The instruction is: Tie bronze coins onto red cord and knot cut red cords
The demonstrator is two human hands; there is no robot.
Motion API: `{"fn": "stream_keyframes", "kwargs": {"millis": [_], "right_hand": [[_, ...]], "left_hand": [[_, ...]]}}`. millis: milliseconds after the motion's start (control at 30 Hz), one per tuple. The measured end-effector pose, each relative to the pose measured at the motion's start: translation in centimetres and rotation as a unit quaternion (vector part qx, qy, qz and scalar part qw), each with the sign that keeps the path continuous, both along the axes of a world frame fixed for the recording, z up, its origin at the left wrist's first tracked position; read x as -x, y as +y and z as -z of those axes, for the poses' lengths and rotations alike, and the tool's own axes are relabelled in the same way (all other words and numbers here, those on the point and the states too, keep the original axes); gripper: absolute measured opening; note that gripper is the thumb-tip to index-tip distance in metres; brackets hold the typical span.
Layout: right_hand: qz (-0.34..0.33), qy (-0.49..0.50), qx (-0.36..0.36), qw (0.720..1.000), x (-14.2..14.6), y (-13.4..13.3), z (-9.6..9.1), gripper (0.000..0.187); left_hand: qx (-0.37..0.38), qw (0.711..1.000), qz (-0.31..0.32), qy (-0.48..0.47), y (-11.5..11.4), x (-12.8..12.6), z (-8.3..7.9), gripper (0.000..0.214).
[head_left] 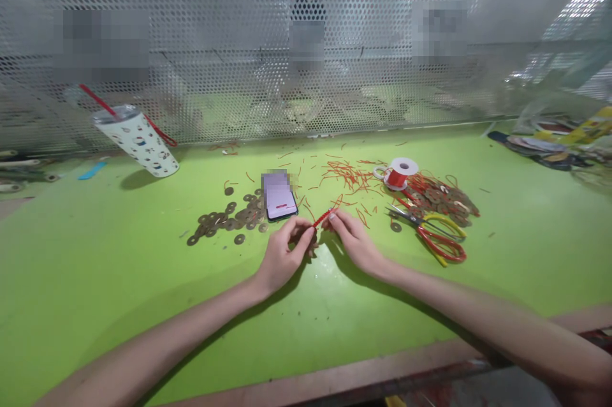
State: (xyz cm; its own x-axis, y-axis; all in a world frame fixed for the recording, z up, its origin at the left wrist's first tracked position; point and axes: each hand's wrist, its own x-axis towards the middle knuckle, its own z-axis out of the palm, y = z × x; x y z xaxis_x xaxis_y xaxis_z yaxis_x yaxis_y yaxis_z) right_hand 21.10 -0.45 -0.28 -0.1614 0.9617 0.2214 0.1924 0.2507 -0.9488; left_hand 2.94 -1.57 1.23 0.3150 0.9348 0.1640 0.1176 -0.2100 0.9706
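Note:
A short red braided cord (pixel 322 218) stretches between my two hands over the green table. My left hand (pixel 287 247) is closed on its lower end, with a few dark coins partly hidden under the fingers. At the upper end, my right hand (pixel 351 238) pinches the cord between thumb and finger. Just beyond my left hand lies a phone (pixel 281 199) with a lit screen. Loose holed brass coins (pixel 224 222) are scattered to the left of it. To the right of my right hand rest scissors (pixel 430 231) with red and yellow handles.
A white spool of red cord (pixel 401 172) stands at the back right, beside a pile of coins with red cords (pixel 442 196). Red thread scraps (pixel 351 174) litter the middle. A patterned tumbler (pixel 138 139) with a red straw stands at left. Perforated metal (pixel 229 75) borders the table's back.

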Motion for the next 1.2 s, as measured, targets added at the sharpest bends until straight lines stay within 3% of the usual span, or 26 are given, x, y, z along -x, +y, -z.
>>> {"fn": "stream_keyframes", "kwargs": {"millis": [233,500,733,1000,1200], "right_hand": [[-0.088,0.082,0.037,0.992,-0.1,-0.3,-0.2,0.013],[-0.035,0.105,0.063,0.992,0.1,-0.1,-0.5,0.025],[0.012,0.147,0.086,0.985,-0.4,0.4,-1.1,0.032],[-0.035,0.029,0.076,0.996,0.1,0.0,0.0,0.031],[-0.055,-0.017,0.012,0.998,0.0,-0.4,-0.6,0.026]], "left_hand": [[0.016,1.000,0.024,-0.002,-0.1,0.1,0.2,0.020],[0.087,0.992,0.077,-0.046,0.4,-0.1,0.1,0.023],[0.120,0.990,0.047,-0.061,0.9,0.0,-0.2,0.027],[0.101,0.992,0.023,-0.066,0.9,0.1,-0.4,0.025],[0.120,0.990,0.049,-0.053,0.8,0.0,-0.5,0.029]]}}
